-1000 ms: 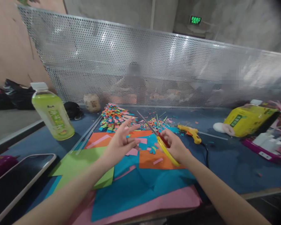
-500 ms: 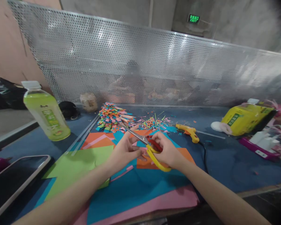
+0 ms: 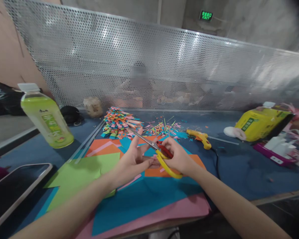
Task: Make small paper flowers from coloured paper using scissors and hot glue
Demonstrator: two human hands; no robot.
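My right hand [image 3: 177, 156] is closed on scissors [image 3: 166, 165] with yellow and red handles, their blades pointing up and left. Close beside the blades, my left hand [image 3: 132, 161] has its thumb and fingers curled together near the handles; a small pink bit shows at its fingertips, too small to make out clearly. Beneath both hands lie overlapping sheets: green paper [image 3: 82, 176], blue paper [image 3: 144, 199], orange paper [image 3: 153, 171] and pink paper [image 3: 186, 209]. Past the blades is a cone of many coloured paper strips [image 3: 118, 122], with a pile of paper scraps [image 3: 164, 128] to its right.
A green drink bottle [image 3: 48, 121] and a phone [image 3: 12, 196] are at the left. At the right are a yellow glue gun [image 3: 200, 137] with a black cord, a yellow package [image 3: 259, 122] and a purple power strip [image 3: 275, 157]. A perforated metal panel [image 3: 89, 56] stands behind.
The scissors and both hands keep nearly the same pose. The small pink piece near my left fingertips shows less, and the whole view has shifted slightly.
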